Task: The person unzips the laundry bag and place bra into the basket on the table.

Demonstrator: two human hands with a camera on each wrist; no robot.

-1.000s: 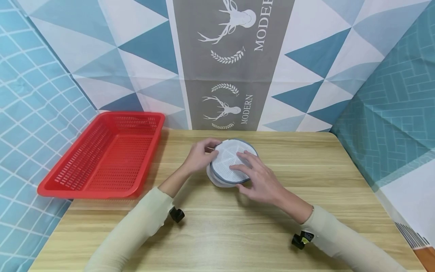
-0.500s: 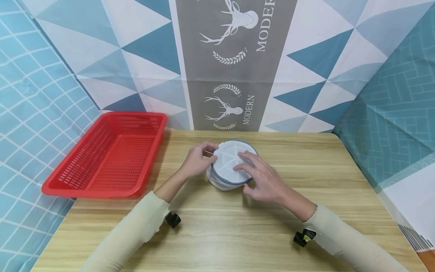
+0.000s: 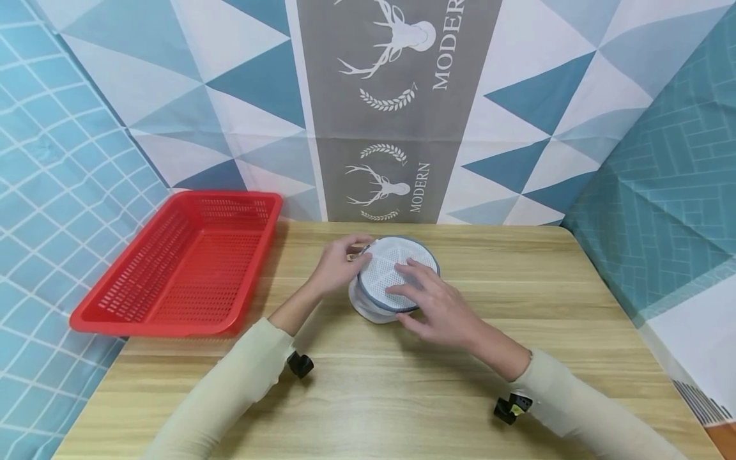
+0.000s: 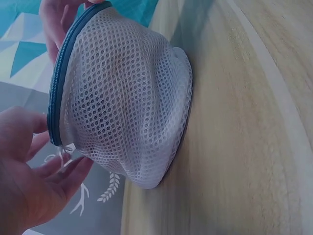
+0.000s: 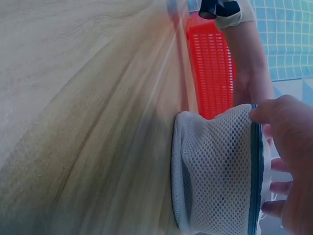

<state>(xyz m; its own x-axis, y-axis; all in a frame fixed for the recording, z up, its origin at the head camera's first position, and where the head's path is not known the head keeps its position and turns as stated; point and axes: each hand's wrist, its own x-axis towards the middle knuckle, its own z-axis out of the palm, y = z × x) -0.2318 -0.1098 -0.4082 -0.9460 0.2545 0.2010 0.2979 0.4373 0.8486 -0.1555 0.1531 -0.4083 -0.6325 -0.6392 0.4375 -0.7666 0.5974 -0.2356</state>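
Observation:
A round white mesh laundry bag (image 3: 376, 271) with a grey-blue zipper rim stands on the wooden table, its side sagging in soft folds. My left hand (image 3: 340, 263) is at the bag's left edge, thumb on the rim and fingers curled below it, in the left wrist view beside a small pale zipper pull (image 4: 62, 152). Over the lid lies my right hand (image 3: 439, 310), its fingers spread and slightly bent on the mesh. The right thumb meets the zipper (image 5: 256, 161) in the right wrist view. What is inside the bag does not show.
A red plastic basket (image 3: 253, 281) with slotted walls sits at the table's left side. Patterned cloth (image 3: 379, 115) hangs behind the wooden table (image 3: 368, 396). Black wrist cameras (image 3: 300, 364) are strapped below both sleeves.
My left fingers have shifted slightly back and right along the rim. The right hand has slid a little left on the lid, its thumb nearer the front edge. The bag stays almost in place.

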